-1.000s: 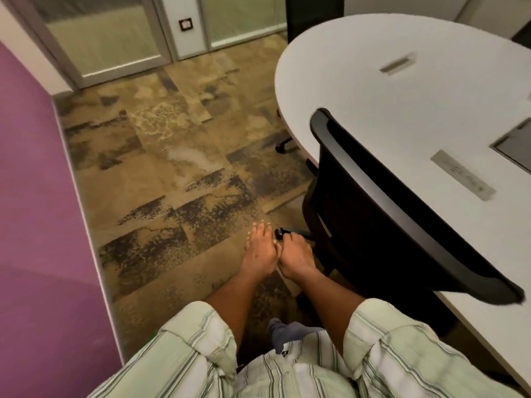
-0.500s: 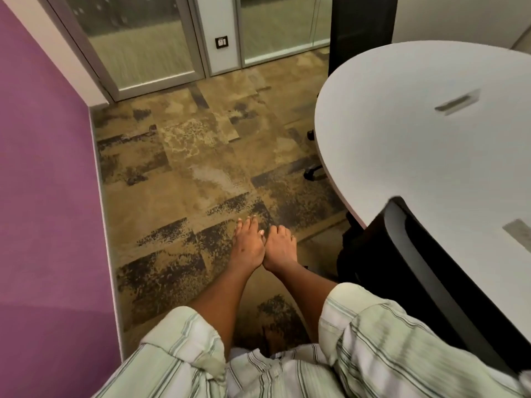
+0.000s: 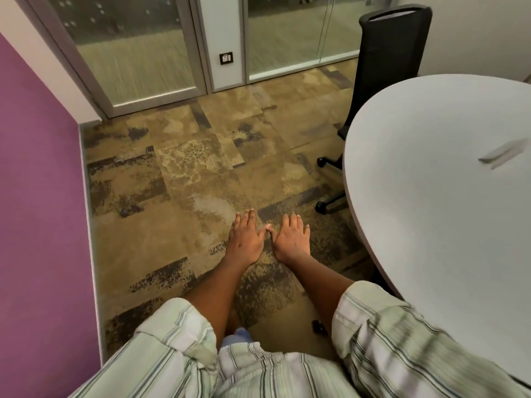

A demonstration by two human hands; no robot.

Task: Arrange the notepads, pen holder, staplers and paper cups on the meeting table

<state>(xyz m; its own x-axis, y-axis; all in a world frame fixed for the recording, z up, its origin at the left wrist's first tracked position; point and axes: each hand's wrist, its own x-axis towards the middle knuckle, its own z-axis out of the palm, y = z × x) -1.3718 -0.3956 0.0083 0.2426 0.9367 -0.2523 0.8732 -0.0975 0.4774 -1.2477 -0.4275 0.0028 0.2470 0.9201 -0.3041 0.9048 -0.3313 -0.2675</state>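
Carpet floor, patchy brown and tan, fills most of the view. Purple wall runs down the left side; glass partition with a small wall switch across the top.

Meeting table: pale rounded end comes in from the right, cut off by the right edge of the frame. Only a blurred slot shows on its top. No notepads, pen holder, staplers or cups anywhere in view, so nothing to place relative to the hands.

Black office chair stands at the far end of the table, backrest upright, base and castors partly hidden behind the table edge. Another castor shows low down between the forearms, its chair out of sight.

Striped sleeves rolled above the elbow; right sleeve motion-blurred.

Both arms stretched forward and down over the carpet, left of the table and clear of it. Left hand: palm down, fingers loosely extended and close together, empty. Right hand: palm down, fingers slightly spread, empty. The thumbs meet or nearly meet between the hands; can't tell if they actually touch. Neither hand touches the table or chair.
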